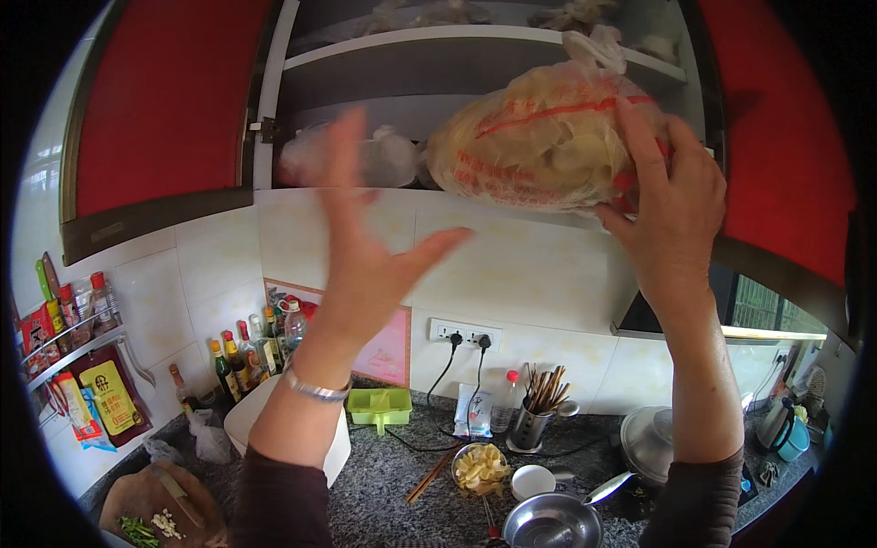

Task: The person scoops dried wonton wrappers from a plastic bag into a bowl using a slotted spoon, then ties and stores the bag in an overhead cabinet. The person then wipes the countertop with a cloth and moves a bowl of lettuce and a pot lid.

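Observation:
A large, knotted clear plastic bag (534, 144) with red printing lies on its side at the lower shelf of the wall cabinet, its front bulging past the shelf edge. Pale yellowish pieces show through the plastic. My right hand (675, 185) grips the bag's right end, fingers over the top and thumb underneath. My left hand (373, 240), blurred, is raised in front of the cabinet with fingers spread and nothing in it. Behind its fingers, another clear plastic bag (394, 157) sits on the same shelf. The cabinet's upper shelf (479, 33) holds more bags.
Red cabinet doors (164, 103) flank the opening. Below, the granite counter (384, 472) carries a bowl of pale slices (482, 469), a steel pan (553, 524), a chopstick holder (529, 425) and several bottles (240, 349). A knife (177, 494) lies on a round cutting board (137, 486).

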A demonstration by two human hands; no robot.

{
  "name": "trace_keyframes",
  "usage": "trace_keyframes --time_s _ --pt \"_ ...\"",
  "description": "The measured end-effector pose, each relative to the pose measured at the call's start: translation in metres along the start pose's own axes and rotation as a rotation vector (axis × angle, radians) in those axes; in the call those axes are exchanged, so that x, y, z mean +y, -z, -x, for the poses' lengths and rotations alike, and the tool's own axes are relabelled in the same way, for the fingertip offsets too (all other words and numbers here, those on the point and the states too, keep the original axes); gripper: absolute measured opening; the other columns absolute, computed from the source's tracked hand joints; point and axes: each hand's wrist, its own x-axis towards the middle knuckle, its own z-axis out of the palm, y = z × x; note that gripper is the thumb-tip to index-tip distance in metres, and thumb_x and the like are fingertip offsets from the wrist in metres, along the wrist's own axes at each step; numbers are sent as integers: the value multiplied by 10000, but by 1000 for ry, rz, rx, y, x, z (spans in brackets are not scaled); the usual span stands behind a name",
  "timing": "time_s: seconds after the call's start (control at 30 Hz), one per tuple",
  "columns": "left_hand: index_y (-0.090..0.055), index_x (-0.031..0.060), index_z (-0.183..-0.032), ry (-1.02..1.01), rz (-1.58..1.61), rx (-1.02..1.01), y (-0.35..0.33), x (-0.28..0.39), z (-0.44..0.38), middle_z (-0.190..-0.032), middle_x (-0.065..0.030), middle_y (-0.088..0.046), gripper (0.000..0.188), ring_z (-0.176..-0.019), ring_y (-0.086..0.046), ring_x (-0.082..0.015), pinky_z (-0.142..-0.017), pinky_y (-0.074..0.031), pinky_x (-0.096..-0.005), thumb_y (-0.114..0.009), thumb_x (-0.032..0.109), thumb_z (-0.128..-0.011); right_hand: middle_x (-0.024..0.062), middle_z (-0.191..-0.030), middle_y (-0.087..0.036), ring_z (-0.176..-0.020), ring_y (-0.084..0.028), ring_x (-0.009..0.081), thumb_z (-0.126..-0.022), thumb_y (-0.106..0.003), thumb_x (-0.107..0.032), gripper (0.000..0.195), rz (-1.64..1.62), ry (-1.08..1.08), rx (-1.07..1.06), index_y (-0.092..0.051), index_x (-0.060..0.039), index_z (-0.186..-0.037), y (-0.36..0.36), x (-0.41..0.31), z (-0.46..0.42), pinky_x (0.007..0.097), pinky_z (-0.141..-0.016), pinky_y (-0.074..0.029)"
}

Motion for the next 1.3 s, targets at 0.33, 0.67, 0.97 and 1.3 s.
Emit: trace_keyframes --time_s 0.33,0.67,0.97,1.3 --pt "-301 201 -1490 -140 -248 -229 -49 3 -44 -1433 -112 -392 1020 -1276 -417 -389 -1005 -465 -472 -882 211 -652 140 -1426 -414 -1349 -388 336 -559 -926 -125 1120 -157 -80 -76 -333 -191 -1507 20 18 18 466 -1111 -318" --pt "-404 104 -1388 -267 -39 -112 -53 -6 -47 -1392 -132 -403 895 -1281 -439 -319 -1000 -482 -392 -863 2 -626 138 -1460 -395 -1338 -438 341 -613 -890 -32 992 -338 -312 -155 -386 -156 -1458 16 35 29 440 -1090 -424" --pt "-443 161 -1375 -508 -122 103 -42 -55 -108 -1423 -117 -352 900 -1298 -394 -345 -1021 -463 -390 -815 -80 -591 162 -1399 -387 -1255 -469 353 -648 -774 120 840 -421 -141 167 -464 -143 -1384 -42 27 -21 380 -1004 -481" --pt "-391 153 -1406 -484 -274 3 -34 -177 -147 -1417 -136 -351 855 -1288 -439 -338 -1041 -468 -410 -826 -4 -687 165 -1402 -419 -1253 -455 393 -678 -820 -32 818 -462 -45 49 -449 -194 -1388 -172 -4 -72 443 -1018 -464"
